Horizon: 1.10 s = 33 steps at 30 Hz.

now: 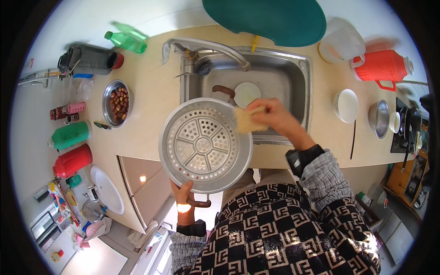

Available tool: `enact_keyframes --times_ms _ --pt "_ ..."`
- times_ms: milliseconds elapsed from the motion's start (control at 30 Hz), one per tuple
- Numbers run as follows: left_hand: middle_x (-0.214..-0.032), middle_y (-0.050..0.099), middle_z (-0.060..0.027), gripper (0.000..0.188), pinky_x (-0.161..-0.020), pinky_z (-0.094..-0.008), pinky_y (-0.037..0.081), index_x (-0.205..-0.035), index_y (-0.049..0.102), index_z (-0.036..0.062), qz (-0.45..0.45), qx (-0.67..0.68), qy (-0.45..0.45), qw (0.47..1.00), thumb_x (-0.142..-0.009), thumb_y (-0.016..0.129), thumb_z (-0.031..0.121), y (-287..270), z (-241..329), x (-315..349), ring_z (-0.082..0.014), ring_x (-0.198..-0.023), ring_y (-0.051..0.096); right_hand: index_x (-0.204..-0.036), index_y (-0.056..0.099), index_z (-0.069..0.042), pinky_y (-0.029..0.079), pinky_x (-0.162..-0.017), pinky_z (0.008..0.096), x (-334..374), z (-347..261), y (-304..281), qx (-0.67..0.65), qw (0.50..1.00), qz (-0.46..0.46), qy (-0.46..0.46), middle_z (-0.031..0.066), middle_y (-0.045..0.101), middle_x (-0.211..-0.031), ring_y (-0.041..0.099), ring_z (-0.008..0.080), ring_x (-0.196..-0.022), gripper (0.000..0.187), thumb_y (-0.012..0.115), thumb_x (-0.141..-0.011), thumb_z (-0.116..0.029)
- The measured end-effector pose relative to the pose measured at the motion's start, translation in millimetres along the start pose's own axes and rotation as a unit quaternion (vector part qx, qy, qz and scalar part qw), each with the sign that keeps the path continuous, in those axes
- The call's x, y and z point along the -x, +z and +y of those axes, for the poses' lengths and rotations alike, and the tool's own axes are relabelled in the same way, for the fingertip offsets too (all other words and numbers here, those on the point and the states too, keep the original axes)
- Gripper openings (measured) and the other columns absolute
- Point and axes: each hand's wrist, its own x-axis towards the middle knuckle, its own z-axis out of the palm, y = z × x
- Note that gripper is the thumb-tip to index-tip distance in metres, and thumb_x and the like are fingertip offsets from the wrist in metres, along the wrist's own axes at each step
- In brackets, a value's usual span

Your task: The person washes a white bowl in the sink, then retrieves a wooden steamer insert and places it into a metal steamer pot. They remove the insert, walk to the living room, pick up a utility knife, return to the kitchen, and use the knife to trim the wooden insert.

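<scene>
A round metal steamer tray [204, 179] with holes in its base and brown handles is tilted up in front of the sink. My left hand [182, 198] grips its lower rim beside one handle, thumb over the edge. In my right hand [276, 118] is a tan, rough-looking scrubbing pad [248, 121], slightly blurred, against the tray's right rim. Behind the tray lies the steel sink [279, 87], partly hidden by it. A white bowl [248, 94] sits in the basin under the tap [215, 46].
Left of the sink stands a steel bowl [107, 103] of brown nuts, with a green bottle [126, 42] farther back. To the right are a white bowl [346, 106], a steel bowl [379, 119], a dark chopstick [353, 140] and a red jug [380, 65]. A green board [275, 20] leans behind.
</scene>
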Motion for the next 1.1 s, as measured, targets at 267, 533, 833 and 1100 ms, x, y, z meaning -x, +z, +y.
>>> enact_keyframes --times_ms 267,533,833,1100 --pt "-0.139 0.056 -0.0117 0.067 -0.112 -0.0487 0.045 -0.146 0.047 0.0041 0.058 0.112 0.0 0.992 -0.083 0.068 0.013 -46 -1 13 -0.0283 -0.131 0.055 -0.129 0.068 -0.004 0.057 -0.093 0.0429 -77 33 -4 0.253 0.944 0.156 -0.145 0.0173 0.067 -0.113 0.067 0.036 -0.107 0.052 0.074 -0.078 -0.01" --pt "-0.14 0.053 -0.0084 0.069 -0.113 -0.0476 0.043 -0.147 0.044 0.0093 0.091 0.126 -0.024 0.988 -0.083 0.069 0.02 -61 14 8 -0.0265 -0.131 0.053 -0.115 0.071 -0.001 0.055 -0.078 0.0445 -172 -47 111 0.257 0.923 0.16 -0.238 0.0186 0.066 -0.101 0.067 0.0379 -0.1 0.04 0.073 -0.079 -0.017" --pt "-0.137 0.054 -0.0117 0.075 -0.109 -0.0449 0.047 -0.148 0.041 0.0027 0.092 0.11 -0.009 0.99 -0.082 0.072 0.022 -55 27 5 -0.0268 -0.129 0.055 -0.089 0.07 -0.002 0.055 -0.076 0.0469 -214 -50 124 0.287 0.92 0.238 -0.12 0.0219 0.074 -0.089 0.07 0.0416 -0.084 0.034 0.076 -0.077 -0.032" --pt "-0.138 0.054 -0.0122 0.074 -0.11 -0.0458 0.047 -0.148 0.042 0.0031 0.07 0.099 -0.027 0.992 -0.082 0.071 0.022 -56 26 -3 -0.0271 -0.129 0.056 -0.104 0.066 0.001 0.055 -0.074 0.0435 -207 -12 110 0.288 0.919 0.211 -0.169 0.0208 0.072 -0.09 0.069 0.0375 -0.078 0.049 0.081 -0.077 -0.038"
